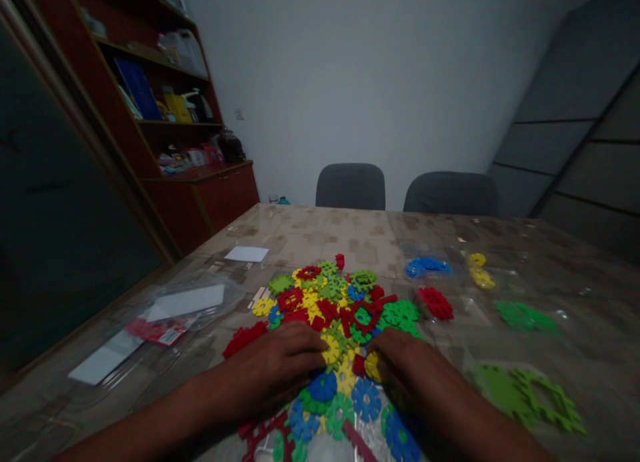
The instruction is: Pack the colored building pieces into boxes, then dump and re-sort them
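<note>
Our left hand (270, 372) and right hand (407, 375) rest on the gear pile (330, 302), fingers (305, 339) half-curled; any hold cannot be told. Red gears (436, 303) lie beyond the right fingertips.

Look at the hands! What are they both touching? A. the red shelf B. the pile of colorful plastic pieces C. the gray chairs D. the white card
B. The left hand and right hand both rest on the colorful plastic pieces heaped on the table.
</note>
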Motion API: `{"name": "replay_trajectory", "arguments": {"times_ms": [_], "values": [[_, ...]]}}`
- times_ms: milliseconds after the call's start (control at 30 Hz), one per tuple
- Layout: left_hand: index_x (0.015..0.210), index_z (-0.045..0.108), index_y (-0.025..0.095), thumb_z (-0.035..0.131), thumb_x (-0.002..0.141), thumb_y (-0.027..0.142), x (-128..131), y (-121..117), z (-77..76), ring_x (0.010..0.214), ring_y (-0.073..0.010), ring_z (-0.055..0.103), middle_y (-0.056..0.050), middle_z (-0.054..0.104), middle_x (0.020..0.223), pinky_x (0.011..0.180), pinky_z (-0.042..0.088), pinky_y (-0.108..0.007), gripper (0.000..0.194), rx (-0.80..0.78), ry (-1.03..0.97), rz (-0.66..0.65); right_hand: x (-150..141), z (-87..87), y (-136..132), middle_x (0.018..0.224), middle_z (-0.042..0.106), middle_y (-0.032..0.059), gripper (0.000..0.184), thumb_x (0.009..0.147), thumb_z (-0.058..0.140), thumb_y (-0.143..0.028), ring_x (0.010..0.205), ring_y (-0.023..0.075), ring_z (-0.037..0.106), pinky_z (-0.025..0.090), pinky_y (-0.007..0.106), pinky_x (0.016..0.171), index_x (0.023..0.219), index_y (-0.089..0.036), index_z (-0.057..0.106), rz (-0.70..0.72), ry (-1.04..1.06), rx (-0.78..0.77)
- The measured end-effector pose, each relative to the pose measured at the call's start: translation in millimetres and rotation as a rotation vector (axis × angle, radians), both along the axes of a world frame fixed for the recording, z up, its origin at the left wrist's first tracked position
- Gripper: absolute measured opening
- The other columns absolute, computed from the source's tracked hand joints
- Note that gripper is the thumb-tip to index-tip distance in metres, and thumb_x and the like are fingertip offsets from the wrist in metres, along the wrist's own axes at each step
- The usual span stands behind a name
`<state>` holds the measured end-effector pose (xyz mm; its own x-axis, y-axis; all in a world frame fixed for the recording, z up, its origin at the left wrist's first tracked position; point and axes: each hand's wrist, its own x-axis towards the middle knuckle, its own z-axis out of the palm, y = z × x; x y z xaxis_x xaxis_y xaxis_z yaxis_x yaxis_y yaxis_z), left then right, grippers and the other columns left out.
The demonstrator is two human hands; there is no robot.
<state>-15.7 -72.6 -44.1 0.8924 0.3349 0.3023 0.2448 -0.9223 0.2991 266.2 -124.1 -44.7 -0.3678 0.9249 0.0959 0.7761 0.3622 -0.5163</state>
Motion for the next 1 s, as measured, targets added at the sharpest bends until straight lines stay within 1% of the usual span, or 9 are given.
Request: {"name": "replay_trajectory", "arguments": {"times_ms": [67,167,300,433,533,767,900,933,1000], "values": [[0.119,0.061,0.019,0.05,0.099,0.015,0.3,1.0,1.4,0.103,-0.0227,0.063,-0.012,0.068,0.111,0.093,0.053,-0.04,0.023,-0.008,-0.043,-0.017,-10.8,2.4,2.8,0.09,0.066,0.005,0.018,0.094,0.046,-0.016,0.078,0.0176,0.058,0.046,0.029,0.072,0.091,-0.022,0.062,0.045,0.038,0.013],[0.113,0.064,0.018,0.047,0.101,0.016,-0.1,3.5,6.1,0.094,-0.0201,0.066,-0.01,0.071,0.101,0.088,0.054,-0.035,0.021,-0.024,-0.085,0.022,-22.1,3.0,6.4,0.098,0.068,0.0069,0.02,0.094,0.046,-0.014,0.089,0.0196,0.061,0.047,0.033,0.081,0.101,-0.021,0.064,0.069,0.082,0.002],[0.11,0.065,0.016,0.045,0.102,0.014,-2.2,8.7,10.7,0.09,-0.0197,0.066,-0.01,0.071,0.097,0.081,0.054,-0.033,0.022,0.01,-0.118,0.087,-35.2,-4.4,9.7,0.112,0.069,0.0088,0.027,0.095,0.048,-0.015,0.104,0.0211,0.062,0.047,0.037,0.092,0.117,-0.02,0.064,0.065,0.153,-0.011],[0.112,0.062,0.017,0.044,0.102,0.015,-5.1,11.9,8.4,0.09,-0.0204,0.065,-0.01,0.07,0.095,0.08,0.054,-0.033,0.021,0.031,-0.11,0.113,-48.3,-11.0,14.4,0.128,0.065,0.0105,0.038,0.092,0.053,-0.014,0.117,0.0225,0.058,0.042,0.038,0.102,0.129,-0.02,0.059,0.082,0.153,-0.051],[0.112,0.062,0.017,0.044,0.102,0.016,-5.7,11.7,6.1,0.089,-0.0203,0.065,-0.009,0.07,0.095,0.079,0.053,-0.033,0.02,0.034,-0.097,0.115,-52.9,-9.0,17.1,0.132,0.062,0.0109,0.041,0.089,0.057,-0.014,0.12,0.0236,0.056,0.041,0.037,0.102,0.13,-0.018,0.058,0.116,0.103,-0.104],[0.103,0.062,0.017,0.043,0.102,0.016,-3.8,11.4,3.5,0.088,-0.02,0.065,-0.009,0.069,0.096,0.08,0.052,-0.032,0.019,0.013,-0.064,0.111,-57.9,5.6,20.4,0.132,0.062,0.0124,0.046,0.085,0.066,-0.018,0.119,0.0264,0.056,0.04,0.038,0.1,0.13,-0.017,0.057,0.026,0.001,-0.201],[0.101,0.062,0.018,0.043,0.102,0.016,-3.8,11.6,0.9,0.086,-0.0192,0.064,-0.009,0.069,0.094,0.078,0.052,-0.03,0.02,0.008,-0.062,0.104,-61.2,5.5,23.2,0.118,0.068,0.0099,0.036,0.082,0.068,-0.019,0.11,0.0255,0.06,0.043,0.035,0.09,0.117,-0.016,0.063,-0.01,0.005,-0.22],[0.1,0.063,0.018,0.043,0.102,0.016,-4.1,11.7,-0.1,0.086,-0.0191,0.064,-0.009,0.069,0.093,0.078,0.052,-0.029,0.02,0.004,-0.063,0.105,-61.7,4.9,23.6,0.116,0.069,0.0091,0.035,0.081,0.068,-0.018,0.108,0.0249,0.061,0.043,0.034,0.089,0.116,-0.017,0.063,-0.018,0.01,-0.218],[0.101,0.064,0.018,0.043,0.102,0.017,-5.2,12.1,-2.2,0.087,-0.0192,0.065,-0.009,0.07,0.094,0.079,0.052,-0.029,0.021,-0.013,-0.071,0.106,-62.3,4.3,23.9,0.119,0.068,0.0085,0.04,0.081,0.068,-0.018,0.109,0.0244,0.06,0.043,0.033,0.089,0.12,-0.017,0.062,-0.021,0.026,-0.212]]}}
